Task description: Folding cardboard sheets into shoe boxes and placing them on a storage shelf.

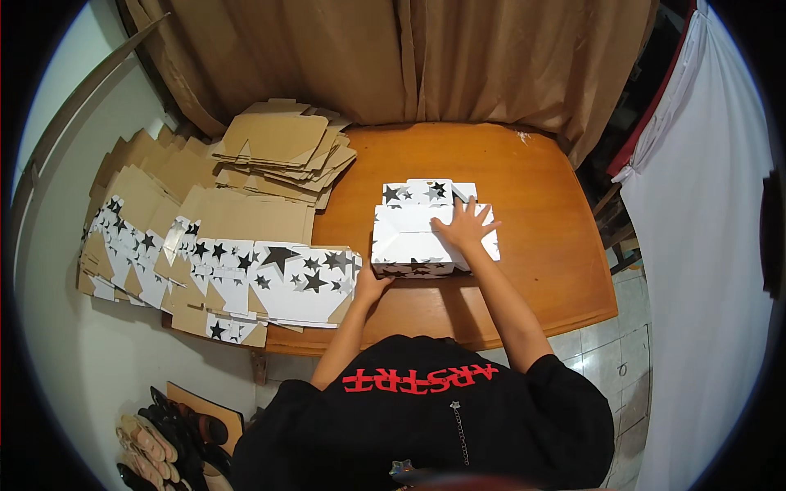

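Observation:
A white cardboard box (413, 221) printed with black and grey stars sits on the wooden table in front of me. Its top panel shows fold lines, and a narrower star-printed flap (417, 192) sticks out along the far side. My right hand (465, 227) lies with fingers spread across the right part of the top, fingertips toward the far flap. At the near left lower corner, my left hand (372, 286) grips the box, its thumb along the bottom front edge. The other fingers of that hand are partly hidden by the box side.
Star-printed flat cardboard blanks (286, 282) overlap along the table's left side. Behind them rises a stack of brown folded cardboard (274, 139). Brown curtains (352, 57) hang at the far edge, a white cloth (696, 245) at right. Shoes (155, 442) stand at lower left.

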`<state>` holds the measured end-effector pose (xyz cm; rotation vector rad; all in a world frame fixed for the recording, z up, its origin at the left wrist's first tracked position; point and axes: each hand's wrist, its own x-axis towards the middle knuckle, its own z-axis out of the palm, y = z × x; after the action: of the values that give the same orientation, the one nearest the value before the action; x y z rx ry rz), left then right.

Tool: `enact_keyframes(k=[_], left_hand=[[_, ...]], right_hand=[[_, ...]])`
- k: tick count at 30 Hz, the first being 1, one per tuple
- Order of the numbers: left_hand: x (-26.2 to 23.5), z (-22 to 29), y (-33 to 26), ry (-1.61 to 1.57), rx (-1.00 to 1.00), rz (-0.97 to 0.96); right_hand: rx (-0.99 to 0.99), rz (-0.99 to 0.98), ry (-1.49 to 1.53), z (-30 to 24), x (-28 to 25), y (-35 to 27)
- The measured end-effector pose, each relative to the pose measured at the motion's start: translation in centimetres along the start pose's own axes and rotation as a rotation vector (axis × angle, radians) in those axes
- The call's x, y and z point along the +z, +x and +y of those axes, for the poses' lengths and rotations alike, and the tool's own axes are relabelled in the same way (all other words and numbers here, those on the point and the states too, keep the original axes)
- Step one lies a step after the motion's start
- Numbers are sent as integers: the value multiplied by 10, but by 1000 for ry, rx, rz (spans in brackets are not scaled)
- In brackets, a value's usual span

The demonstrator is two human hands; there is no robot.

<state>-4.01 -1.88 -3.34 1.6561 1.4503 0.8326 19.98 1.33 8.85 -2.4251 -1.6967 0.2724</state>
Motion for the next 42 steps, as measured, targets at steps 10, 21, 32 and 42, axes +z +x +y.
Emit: enact_keyframes(k=[10,21,32,42], left_hand=[[2,41,20,-458,-74,-2],[-41,211,38,-309,763,319],[49,221,-2,-147,1156,-33],[50,182,4,246,853,-62]], right_hand=[[471,30,428,47,-6,22],[257,-580,1566,62,77,12],[207,-537,1906,97,45,-60],[392,-261,1897,168,2,-62]])
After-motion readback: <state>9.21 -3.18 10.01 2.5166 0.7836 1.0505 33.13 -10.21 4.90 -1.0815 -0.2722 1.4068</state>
